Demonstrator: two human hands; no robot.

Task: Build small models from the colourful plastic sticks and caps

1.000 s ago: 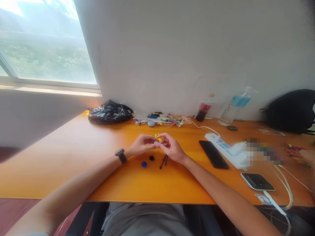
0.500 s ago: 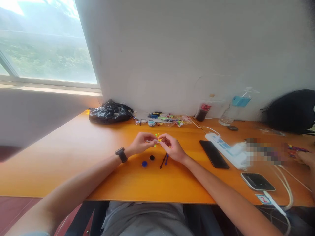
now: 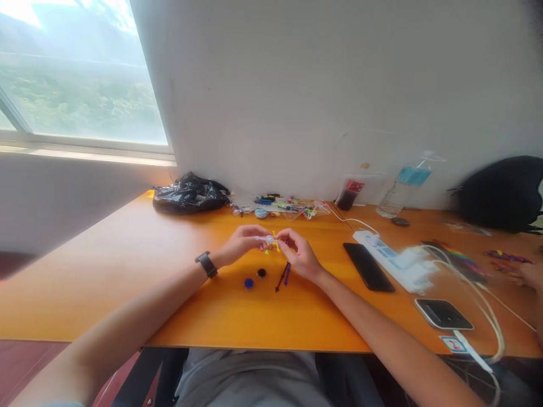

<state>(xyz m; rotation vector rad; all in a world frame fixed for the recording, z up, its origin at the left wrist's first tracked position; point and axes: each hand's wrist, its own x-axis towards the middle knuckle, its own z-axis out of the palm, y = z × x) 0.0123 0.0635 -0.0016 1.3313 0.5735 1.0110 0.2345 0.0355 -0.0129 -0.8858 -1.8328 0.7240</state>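
Observation:
My left hand (image 3: pixel 240 246) is closed on a small white plastic piece (image 3: pixel 269 239) with a round disc at its end. Closed from the other side, the fingertips of my right hand (image 3: pixel 301 254) pinch at that piece's right end. Yellow arrow-tipped pieces (image 3: pixel 278 246) and a bit of green show between the hands; whether they are joined to the white piece I cannot tell. Below the hands lie a black disc (image 3: pixel 262 272) and a blue disc (image 3: pixel 249 284). A black arrow-tipped stick (image 3: pixel 280 279) and a blue arrow-tipped stick (image 3: pixel 287 275) rest beside my right hand.
Along the wall are a black plastic bag (image 3: pixel 190 194), a heap of small colourful parts (image 3: pixel 292 206), a cola bottle (image 3: pixel 349 193) and a water bottle (image 3: pixel 396 192). To the right lie a black phone (image 3: pixel 368 267), a power strip (image 3: pixel 388 254) and a charging device (image 3: pixel 444 314). Another person's hand (image 3: pixel 532 276) shows at the far right.
The white piece has turned between my fingers and its disc shows more. My left hand has shifted slightly left and up. The discs and sticks on the table stay put.

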